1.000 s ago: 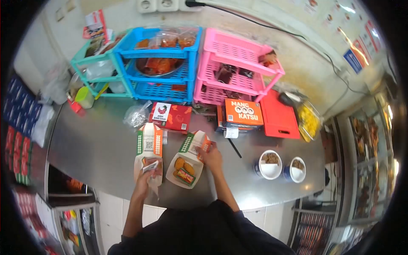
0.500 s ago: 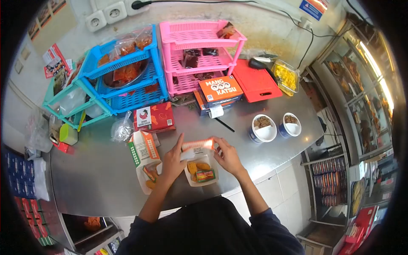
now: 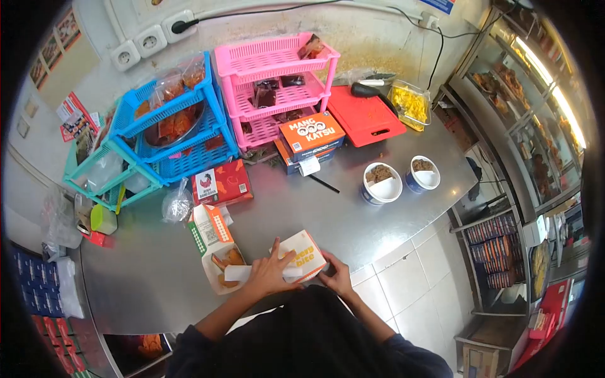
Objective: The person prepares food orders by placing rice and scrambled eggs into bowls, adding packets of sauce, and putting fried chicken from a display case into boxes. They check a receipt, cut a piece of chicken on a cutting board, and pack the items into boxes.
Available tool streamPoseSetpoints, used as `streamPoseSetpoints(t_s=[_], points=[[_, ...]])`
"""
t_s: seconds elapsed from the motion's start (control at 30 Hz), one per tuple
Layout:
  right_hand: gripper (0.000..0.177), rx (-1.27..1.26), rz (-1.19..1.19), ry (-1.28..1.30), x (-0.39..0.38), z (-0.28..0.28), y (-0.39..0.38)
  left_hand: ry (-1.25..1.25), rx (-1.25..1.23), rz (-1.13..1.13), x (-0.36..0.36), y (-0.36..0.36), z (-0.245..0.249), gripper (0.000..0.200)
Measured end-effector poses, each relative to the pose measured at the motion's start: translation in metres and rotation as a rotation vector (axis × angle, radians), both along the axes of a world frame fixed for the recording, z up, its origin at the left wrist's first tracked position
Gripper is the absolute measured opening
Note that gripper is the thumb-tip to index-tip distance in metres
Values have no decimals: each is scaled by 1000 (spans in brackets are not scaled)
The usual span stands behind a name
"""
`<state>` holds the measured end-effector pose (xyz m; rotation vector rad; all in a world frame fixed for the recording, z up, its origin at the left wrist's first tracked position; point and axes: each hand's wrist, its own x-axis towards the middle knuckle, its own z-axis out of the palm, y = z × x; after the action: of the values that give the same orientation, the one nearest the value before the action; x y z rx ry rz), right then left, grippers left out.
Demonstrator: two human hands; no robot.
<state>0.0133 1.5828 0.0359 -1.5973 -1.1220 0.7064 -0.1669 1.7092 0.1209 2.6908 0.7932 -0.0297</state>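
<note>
A white takeaway box (image 3: 307,253) with orange edges and yellow lettering stands with its lid down at the table's front edge. My left hand (image 3: 270,274) lies at its left side, index finger and thumb stretched over the lid. Beneath that hand a white paper strip (image 3: 237,273) sticks out on both sides, its other fingers curled over it. My right hand (image 3: 337,274) grips the box's right front corner, fingers bent along the side. Left of them, a second takeaway box (image 3: 211,236) stands open with fried pieces (image 3: 233,256) inside; the strip overlaps its edge.
A red box (image 3: 222,183), orange boxes (image 3: 312,134) and two tubs (image 3: 382,184) of brown food stand farther back. Blue racks (image 3: 189,138) and a pink rack (image 3: 277,69) line the wall. A red cutting board (image 3: 365,116) lies beside a container of yellow pieces (image 3: 409,104).
The lid of the box between my hands has come down over the food. Both hands have moved toward my body with that box. The view has shifted slightly.
</note>
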Motion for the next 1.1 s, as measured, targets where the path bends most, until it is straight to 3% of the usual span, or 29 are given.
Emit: streamPoseSetpoints(t_s=[0.03, 0.07, 0.13, 0.17, 0.33, 0.4, 0.47, 0.5, 0.57, 0.63, 0.67, 0.73, 0.77, 0.83, 0.87, 0.93, 0.97, 1.0, 1.03, 1.1], points=[[35, -2, -123, 23, -7, 2, 1, 17, -39, 65, 8, -1, -3, 89], [35, 1, -131, 22, -9, -6, 2, 32, -80, 130, 15, -4, -5, 87], [24, -18, -316, 252, -8, -29, 11, 27, -100, 200, 28, -10, -2, 86], [17, 78, -381, 198, -11, -36, 20, 28, -123, 277, 32, -12, 0, 86], [13, 176, -530, 45, -9, 3, 40, -54, 27, 230, 48, -9, -10, 86], [17, -149, -624, -82, -1, 19, 31, -40, 90, 218, 52, -9, -11, 85], [24, -232, -604, -40, -14, 25, 15, 80, 43, 195, 57, -5, -10, 83], [22, -156, -352, 46, -30, 32, 2, 80, 49, 196, 57, -4, -13, 83], [21, -81, -112, 120, -43, 28, 2, 19, 127, 220, 60, -6, -19, 82], [24, 186, -248, -109, -51, 5, 14, 55, 82, 231, 63, -7, -16, 82], [24, 185, -246, -112, -54, -2, 14, 94, 47, 244, 63, -6, -14, 82], [22, 214, -337, 149, -58, -11, 14, 109, 24, 246, 64, -5, -6, 83], [22, 218, -332, 149, -53, -16, 17, 127, -2, 247, 64, -3, -3, 83], [20, -60, -290, 238, -38, -17, 19, 116, -15, 256, 62, -5, -7, 84], [20, -56, -290, 236, -26, -16, 17, 102, -30, 260, 62, -7, -11, 84], [20, -498, -50, -110, 6, 15, 21, 29, 47, 272, 58, -15, -23, 85], [20, -469, 126, -215, 27, 14, 18, -36, 120, 285, 55, -19, -29, 85], [16, -547, 305, -157, 49, 31, 21, -37, 127, 292, 52, -23, -30, 85], [12, -361, 102, -189, 56, 39, 27, -42, 96, 329, 50, -25, -30, 85], [22, -105, -183, -202, 75, 48, 71, -17, 96, 362, 49, -24, -38, 87]])
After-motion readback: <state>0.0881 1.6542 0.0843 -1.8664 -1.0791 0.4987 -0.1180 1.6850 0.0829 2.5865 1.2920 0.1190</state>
